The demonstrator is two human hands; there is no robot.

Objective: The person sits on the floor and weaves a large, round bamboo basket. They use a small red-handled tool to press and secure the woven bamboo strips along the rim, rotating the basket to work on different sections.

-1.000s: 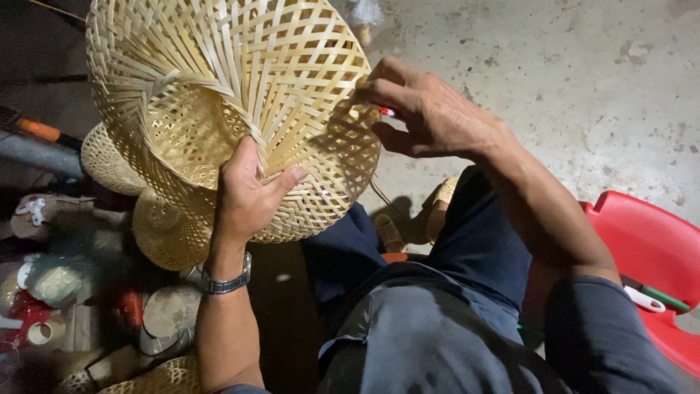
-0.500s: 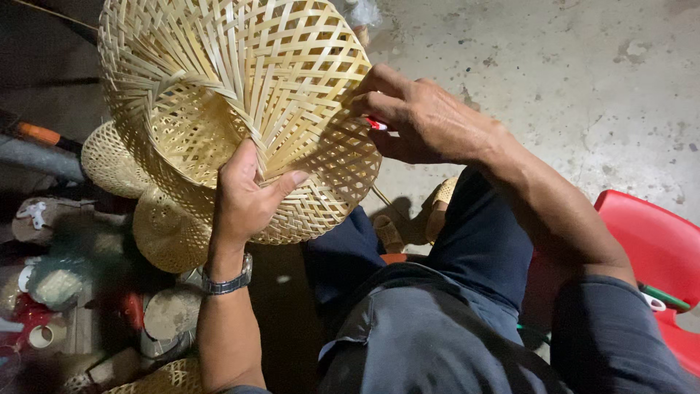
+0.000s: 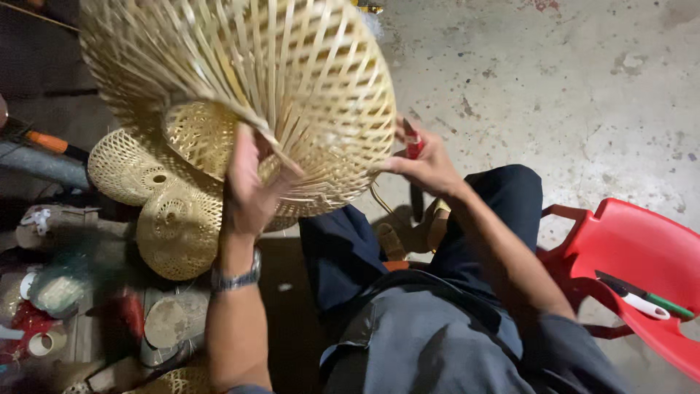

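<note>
On the grey concrete floor point(image 3: 554, 80), seen from the head camera, the surface was stained and worn, and the left part of the room lay in shadow. At the right edge stood a red plastic chair point(image 3: 642, 248), and on its seat lay a white-handled tool point(image 3: 642, 303) beside a green one point(image 3: 667, 303). At the left, smaller woven baskets point(image 3: 175, 226) were stacked together, touching each other, near rolls of tape point(image 3: 40, 343) and other blurred clutter. An orange-handled tool point(image 3: 47, 140) lay at the far left. The person sat with legs in dark trousers point(image 3: 474, 219).

The large bamboo basket point(image 3: 292, 80) was lifted in front of the camera and hid much of the floor behind it. The left hand point(image 3: 251, 182), with a metal wristwatch point(image 3: 235, 277) on the wrist, was closed around the loose strips at the lower part of the basket. The right hand point(image 3: 426, 164) touched the right rim of the basket, and its fingers were closed on a small red object point(image 3: 413, 146).
</note>
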